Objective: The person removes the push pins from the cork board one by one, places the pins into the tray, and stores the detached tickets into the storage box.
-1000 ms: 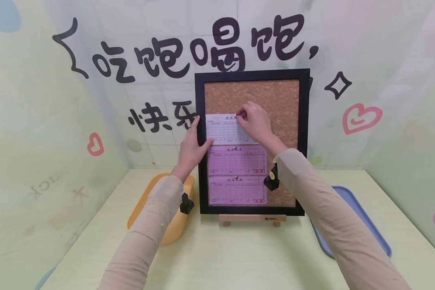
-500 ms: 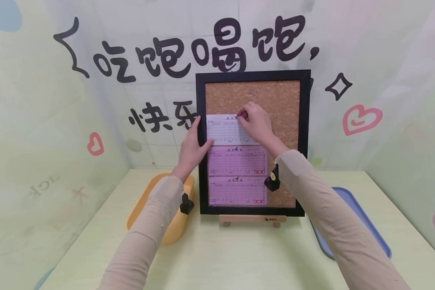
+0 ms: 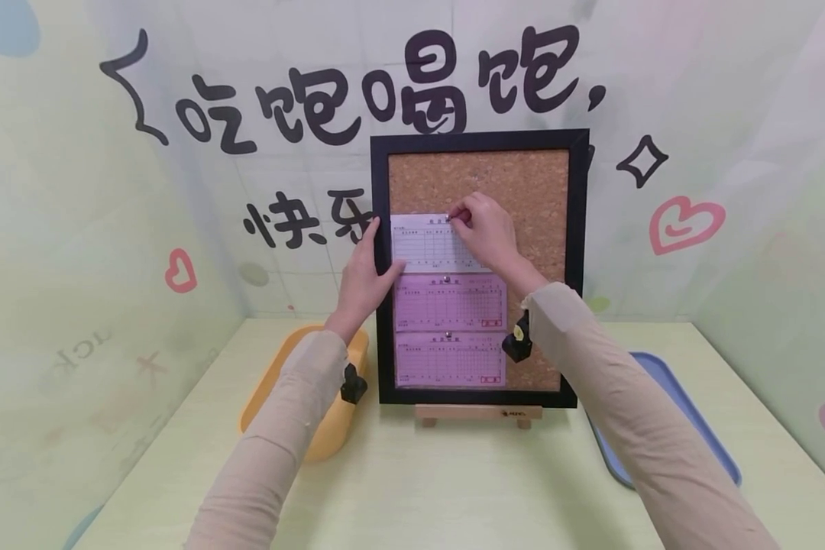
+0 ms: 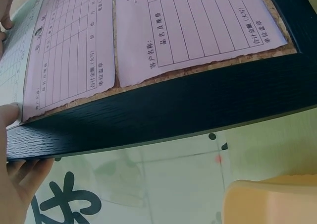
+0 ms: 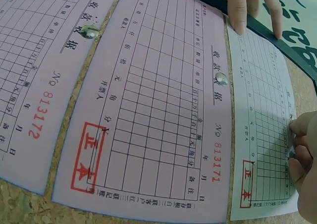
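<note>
A black-framed corkboard [image 3: 536, 198] stands upright. Two pink receipt slips [image 3: 450, 305] are fixed to it one above the other, each with a silver thumbtack [image 5: 89, 32] near its top middle. Above them lies a white receipt slip [image 3: 422, 243] flat on the cork. My left hand [image 3: 366, 279] grips the frame's left side, its thumb on the white slip's lower left corner and fingers behind the frame. At the white slip's top middle, my right hand [image 3: 486, 233] pinches a thumbtack [image 3: 448, 219], mostly hidden by the fingers.
The board leans on a wooden easel [image 3: 481, 413]. A yellow bin [image 3: 333, 435] sits left on the pale table [image 3: 454, 489], partly behind the left forearm. A blue tray [image 3: 687, 416] lies at right, partly under the right forearm. A printed backdrop [image 3: 302, 38] stands behind.
Both hands keep their places on the board and the white slip. The head view shifts only slightly.
</note>
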`<state>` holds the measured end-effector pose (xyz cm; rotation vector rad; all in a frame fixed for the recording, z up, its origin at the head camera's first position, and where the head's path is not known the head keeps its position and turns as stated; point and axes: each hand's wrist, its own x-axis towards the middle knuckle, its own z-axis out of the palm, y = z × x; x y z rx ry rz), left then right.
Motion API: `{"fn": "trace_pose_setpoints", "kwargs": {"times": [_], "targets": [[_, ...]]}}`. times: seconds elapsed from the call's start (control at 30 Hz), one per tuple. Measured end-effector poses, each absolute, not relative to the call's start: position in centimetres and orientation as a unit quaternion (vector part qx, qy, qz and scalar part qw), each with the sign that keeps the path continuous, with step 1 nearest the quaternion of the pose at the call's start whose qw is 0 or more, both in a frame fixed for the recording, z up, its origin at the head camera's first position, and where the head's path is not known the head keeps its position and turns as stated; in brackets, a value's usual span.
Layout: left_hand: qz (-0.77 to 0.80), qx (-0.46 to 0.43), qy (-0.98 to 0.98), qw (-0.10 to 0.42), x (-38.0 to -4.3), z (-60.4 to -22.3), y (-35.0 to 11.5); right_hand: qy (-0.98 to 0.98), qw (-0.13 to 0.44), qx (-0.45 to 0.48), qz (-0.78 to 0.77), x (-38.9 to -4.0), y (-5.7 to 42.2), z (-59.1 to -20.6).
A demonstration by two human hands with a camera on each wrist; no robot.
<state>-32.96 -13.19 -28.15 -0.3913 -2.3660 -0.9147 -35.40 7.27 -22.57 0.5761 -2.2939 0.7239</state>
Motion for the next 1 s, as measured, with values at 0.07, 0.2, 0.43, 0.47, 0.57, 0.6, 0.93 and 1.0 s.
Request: {"fn": "trace_pose_setpoints", "kwargs": {"times": [0.07,0.2,0.43,0.47,0.57,0.6,0.93,1.0], "targets": [[-0.343,-0.148,-0.883,0.285,-33.0,-28.1,-13.2,-0.876,0.326,0.219,0.279,-35.4,7.3,-22.5],[-0.343,-0.146,-0.882,0.287,-33.1,-28.2,-13.2,-0.872,0.330,0.223,0.284,-35.4,7.3,-22.7],[-0.343,-0.153,-0.879,0.294,-33.2,-28.4,-13.1,-0.859,0.355,0.231,0.287,-35.5,7.3,-23.4],[-0.343,-0.153,-0.879,0.294,-33.2,-28.4,-13.1,-0.858,0.358,0.232,0.287,-35.5,7.3,-23.4],[-0.343,-0.152,-0.880,0.291,-33.2,-28.5,-13.1,-0.856,0.363,0.232,0.286,-35.5,7.2,-23.5],[-0.343,-0.151,-0.881,0.291,-33.2,-28.5,-13.1,-0.855,0.364,0.232,0.286,-35.6,7.2,-23.5],[-0.343,-0.149,-0.882,0.288,-33.1,-28.5,-13.1,-0.867,0.349,0.219,0.280,-35.6,6.9,-23.1],[-0.343,-0.150,-0.881,0.291,-33.2,-28.4,-13.1,-0.873,0.340,0.214,0.278,-35.5,6.9,-22.8]]}}
